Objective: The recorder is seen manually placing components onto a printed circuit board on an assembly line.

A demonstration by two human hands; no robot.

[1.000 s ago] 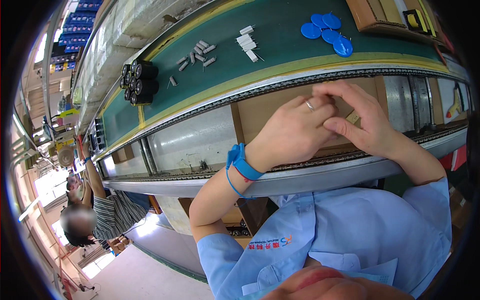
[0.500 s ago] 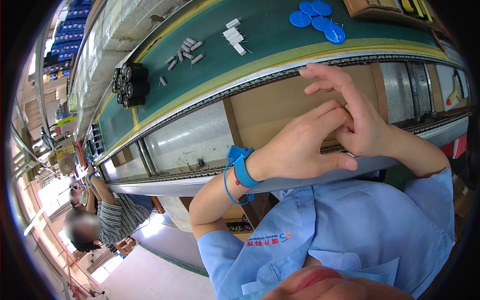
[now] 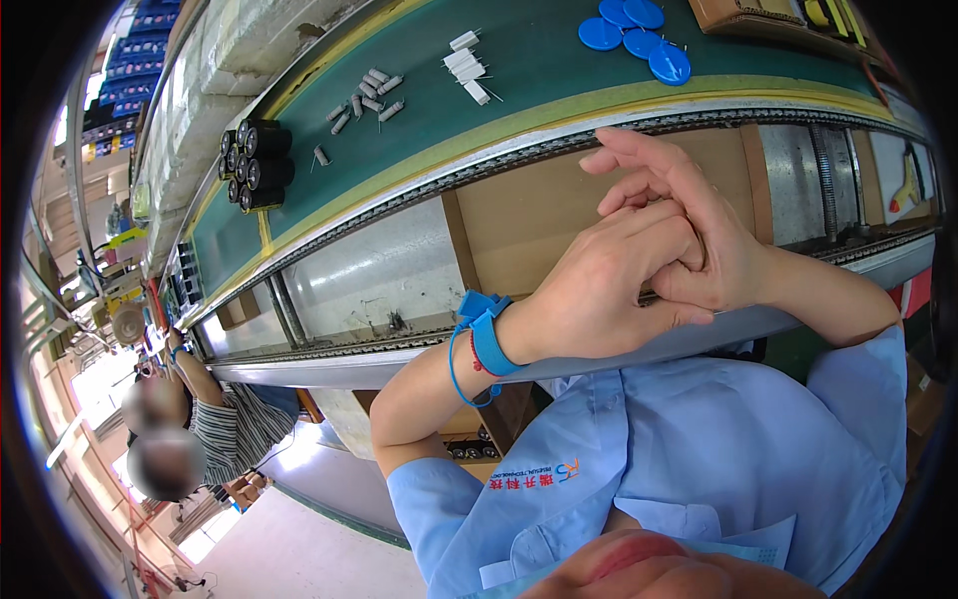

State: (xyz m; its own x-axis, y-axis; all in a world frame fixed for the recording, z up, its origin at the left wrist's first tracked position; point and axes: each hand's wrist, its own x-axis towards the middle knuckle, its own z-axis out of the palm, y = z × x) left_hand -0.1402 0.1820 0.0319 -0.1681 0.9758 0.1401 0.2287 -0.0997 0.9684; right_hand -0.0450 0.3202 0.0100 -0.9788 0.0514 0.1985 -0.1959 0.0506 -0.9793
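Note:
My left hand (image 3: pixel 614 275), with a blue wrist strap (image 3: pixel 489 337) and a thin red cord at its wrist, is closed round part of my right hand (image 3: pixel 720 240). Its thumb points right along the lower side. The fingers of my right hand stretch past the left knuckles toward the upper left, loosely bent and apart. The palms are mostly hidden where the hands meet. No part or tool shows in either hand. Both hands are above a brown cardboard surface (image 3: pixel 519 235) set between the conveyor's chain rails.
On the green bench beyond lie black cylindrical capacitors (image 3: pixel 264 172), small grey cylindrical components (image 3: pixel 367 90), white rectangular components (image 3: pixel 466 65) and blue discs (image 3: pixel 670 66). A cardboard box (image 3: pixel 733 14) stands far right. People (image 3: pixel 215 419) are at the line on the left.
My left fingers have closed further round my right hand, and the hands sit closer together. A second person's head shows at the left.

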